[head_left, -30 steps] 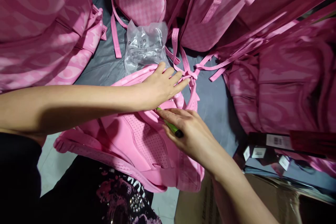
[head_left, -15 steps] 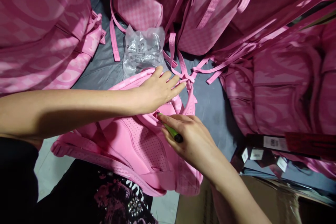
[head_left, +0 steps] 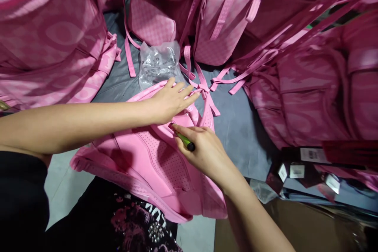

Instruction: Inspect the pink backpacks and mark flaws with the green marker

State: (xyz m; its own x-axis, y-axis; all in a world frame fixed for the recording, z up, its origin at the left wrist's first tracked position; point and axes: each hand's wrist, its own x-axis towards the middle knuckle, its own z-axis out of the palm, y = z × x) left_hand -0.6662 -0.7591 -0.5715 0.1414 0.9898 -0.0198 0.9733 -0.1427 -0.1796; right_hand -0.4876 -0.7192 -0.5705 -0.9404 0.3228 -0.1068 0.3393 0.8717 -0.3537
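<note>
A pink backpack (head_left: 173, 161) lies in front of me, its dotted back panel facing up. My left hand (head_left: 171, 102) rests flat across its upper part, fingers spread and stretched out. Just below, my right hand (head_left: 201, 143) is closed around a slim green tool with a black end (head_left: 186, 141). The tool's tip points up and left at the backpack's top, close under my left palm; what kind of tool it is I cannot make out. A clear plastic bag (head_left: 159, 65) with printed text lies just beyond the backpack.
Pink checkered backpacks (head_left: 224, 19) stand along the far side, with loose straps (head_left: 203, 90) trailing toward me. More pink bags (head_left: 313, 98) are on the right and a large one (head_left: 56, 43) on the left. Dark tags with white labels (head_left: 297, 171) lie at lower right, above a cardboard box (head_left: 265, 228).
The view has shifted slightly. Both hands keep nearly the same place on the backpack, my left still flat and my right still holding the green tool.
</note>
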